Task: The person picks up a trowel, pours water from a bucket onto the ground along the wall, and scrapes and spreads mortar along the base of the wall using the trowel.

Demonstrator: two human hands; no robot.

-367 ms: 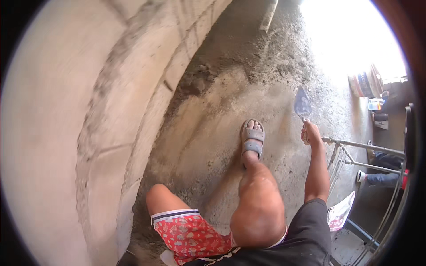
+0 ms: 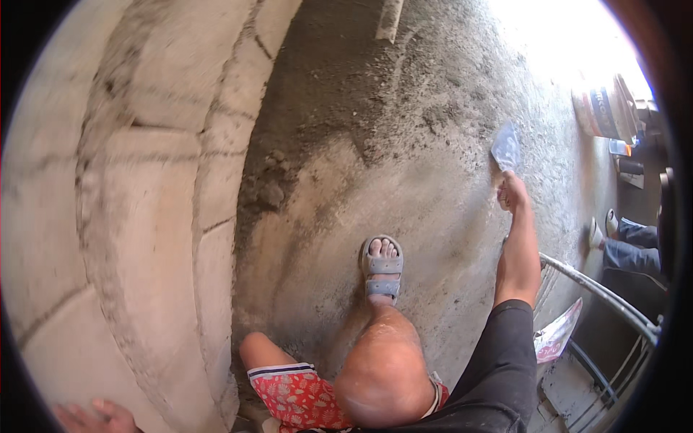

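My right hand (image 2: 512, 193) is closed round the handle of a trowel (image 2: 507, 146), at the end of my outstretched arm. The trowel's grey metal blade points away from me, above the rough concrete floor (image 2: 433, 195). At the lower left, my left hand (image 2: 96, 416) rests by a block wall (image 2: 151, 187) with mortar joints; it seems to lie on the blocks with its fingers spread, partly cut off by the picture's edge. One sandalled foot (image 2: 383, 268) stands on the floor between the wall and the trowel.
Loose mortar (image 2: 271, 177) lies along the wall's foot. A board (image 2: 389, 20) is at the far end. To the right are a bucket (image 2: 606, 108), a metal frame (image 2: 592, 285), a white sack (image 2: 557, 332) and another person's legs (image 2: 629, 249).
My left hand has come into view at the lower left, by the wall. The view has shifted forward and the wall now sits further left. The trowel stays in my right hand.
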